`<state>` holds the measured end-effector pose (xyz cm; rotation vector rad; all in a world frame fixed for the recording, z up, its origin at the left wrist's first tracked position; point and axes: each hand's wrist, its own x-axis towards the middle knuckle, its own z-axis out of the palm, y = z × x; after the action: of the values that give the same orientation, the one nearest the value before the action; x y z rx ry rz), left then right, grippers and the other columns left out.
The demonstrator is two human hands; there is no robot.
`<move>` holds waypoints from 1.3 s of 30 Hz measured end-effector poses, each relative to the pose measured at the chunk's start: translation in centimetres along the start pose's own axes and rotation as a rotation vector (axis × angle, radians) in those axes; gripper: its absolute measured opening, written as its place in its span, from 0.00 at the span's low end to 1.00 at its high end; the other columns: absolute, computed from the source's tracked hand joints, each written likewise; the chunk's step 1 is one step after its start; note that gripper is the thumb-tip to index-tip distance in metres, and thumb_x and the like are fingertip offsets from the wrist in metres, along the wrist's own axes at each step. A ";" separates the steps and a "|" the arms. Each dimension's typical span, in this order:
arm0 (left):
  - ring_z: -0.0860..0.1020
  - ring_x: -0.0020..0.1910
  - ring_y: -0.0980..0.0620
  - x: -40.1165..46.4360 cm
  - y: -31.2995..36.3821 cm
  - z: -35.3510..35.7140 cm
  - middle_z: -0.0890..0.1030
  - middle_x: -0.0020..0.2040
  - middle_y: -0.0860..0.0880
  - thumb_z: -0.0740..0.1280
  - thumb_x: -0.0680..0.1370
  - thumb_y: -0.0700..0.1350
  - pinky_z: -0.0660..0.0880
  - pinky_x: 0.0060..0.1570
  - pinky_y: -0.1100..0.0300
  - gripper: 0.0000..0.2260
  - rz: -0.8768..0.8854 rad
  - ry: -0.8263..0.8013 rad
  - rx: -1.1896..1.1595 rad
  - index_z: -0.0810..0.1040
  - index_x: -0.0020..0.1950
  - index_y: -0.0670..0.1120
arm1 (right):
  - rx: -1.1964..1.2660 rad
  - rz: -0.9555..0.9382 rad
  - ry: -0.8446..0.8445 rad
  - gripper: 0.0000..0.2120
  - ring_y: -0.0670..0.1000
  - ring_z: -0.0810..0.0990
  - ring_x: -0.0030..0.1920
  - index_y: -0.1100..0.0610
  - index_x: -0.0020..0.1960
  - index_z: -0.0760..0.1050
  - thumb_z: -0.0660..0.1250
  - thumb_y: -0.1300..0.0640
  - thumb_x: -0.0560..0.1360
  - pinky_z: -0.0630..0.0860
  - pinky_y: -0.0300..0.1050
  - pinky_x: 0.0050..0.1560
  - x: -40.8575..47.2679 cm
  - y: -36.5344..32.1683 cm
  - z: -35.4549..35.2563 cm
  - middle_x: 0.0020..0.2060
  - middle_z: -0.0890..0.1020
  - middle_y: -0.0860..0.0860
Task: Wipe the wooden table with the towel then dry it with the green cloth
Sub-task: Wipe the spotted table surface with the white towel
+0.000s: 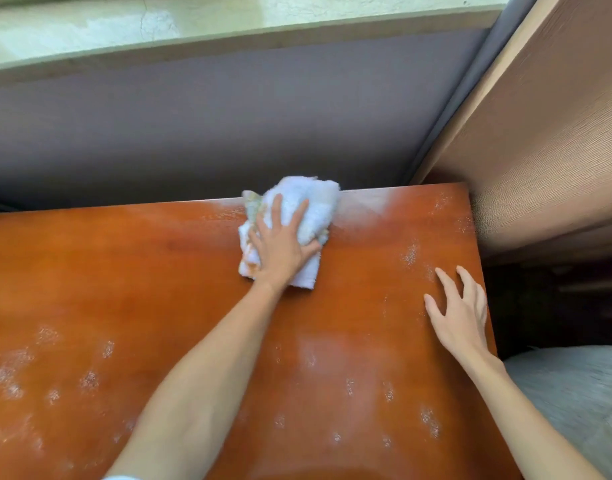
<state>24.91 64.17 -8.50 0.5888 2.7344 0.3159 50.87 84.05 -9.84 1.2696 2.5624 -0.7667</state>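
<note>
A reddish-brown wooden table [131,306] fills the lower frame, speckled with white wet patches. A crumpled white towel [315,206] lies at the table's far edge, near the middle. My left hand [280,240] presses flat on the towel with fingers spread and straight. My right hand [460,310] rests on the bare table near its right edge, fingers spread. No green cloth is in view.
A dark grey wall [228,126] runs behind the table, under a pale window ledge [124,26]. A brown wood-grain cabinet [540,133] stands at the right rear corner. Grey fabric [571,393] lies below the table's right edge.
</note>
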 end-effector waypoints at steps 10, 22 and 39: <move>0.61 0.71 0.31 -0.6 -7.9 -1.9 0.50 0.80 0.44 0.65 0.77 0.62 0.61 0.67 0.35 0.33 -0.523 0.190 -0.053 0.56 0.78 0.61 | 0.298 0.186 -0.057 0.27 0.57 0.60 0.76 0.42 0.78 0.53 0.56 0.42 0.82 0.64 0.64 0.72 1.0 3.5 -1.3 0.79 0.55 0.48; 0.62 0.70 0.26 -4.2 15.1 7.3 0.55 0.81 0.42 0.69 0.71 0.63 0.68 0.59 0.31 0.36 0.108 0.046 0.113 0.61 0.78 0.60 | 0.446 0.186 -0.064 0.26 0.52 0.63 0.75 0.40 0.78 0.53 0.57 0.45 0.82 0.65 0.59 0.73 1.1 5.0 -1.6 0.78 0.58 0.46; 0.64 0.73 0.28 -8.3 14.2 7.8 0.63 0.79 0.47 0.72 0.69 0.57 0.55 0.69 0.26 0.32 0.876 -0.087 0.213 0.71 0.73 0.59 | 0.726 0.176 0.025 0.09 0.47 0.76 0.62 0.63 0.48 0.82 0.64 0.71 0.75 0.71 0.38 0.63 1.2 7.3 -2.5 0.64 0.77 0.47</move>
<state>39.92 74.41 -9.50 1.7914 2.2785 0.1780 56.00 89.83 -10.87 1.6508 2.2006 -1.7365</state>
